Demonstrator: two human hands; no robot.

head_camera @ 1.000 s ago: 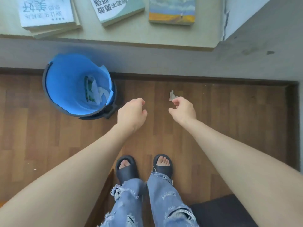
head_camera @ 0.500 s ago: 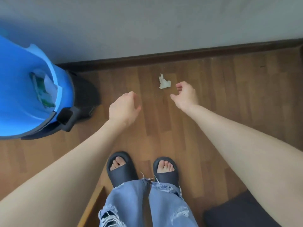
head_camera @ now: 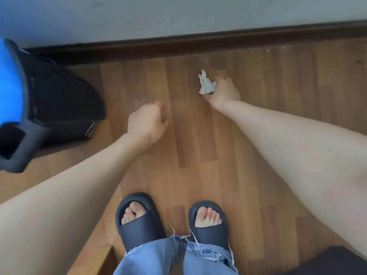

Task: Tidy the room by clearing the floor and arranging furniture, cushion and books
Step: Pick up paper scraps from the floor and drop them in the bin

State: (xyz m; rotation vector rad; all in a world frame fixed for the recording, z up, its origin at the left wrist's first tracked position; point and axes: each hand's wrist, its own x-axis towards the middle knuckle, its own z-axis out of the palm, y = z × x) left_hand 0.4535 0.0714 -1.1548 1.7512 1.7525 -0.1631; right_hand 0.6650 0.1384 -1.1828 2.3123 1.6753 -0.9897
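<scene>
tissue, white and crumpled, sits in the right hand above the wooden floor, a little short of the dark skirting board. its long axis runs roughly away from the person toward the wall, with a pointed tip at the far end and a fatter wad at the near end. whether it touches the boards cannot be told.

bare floor lies on the tissue's left, between it and the black bin with its blue liner at the left edge of the view. the skirting board closes off the far side, with a few pale crumbs scattered along it. nearer the person stand two dark slippers below frayed blue jeans. a wooden edge juts in at lower left and a dark shape, too cropped to identify, fills the lower right corner.

the right hand is closed round the tissue's right side, fingers curled over it, knuckles up. the left hand hangs between the bin and the tissue, fingers loosely curled under, with nothing visible in it and touching nothing.
</scene>
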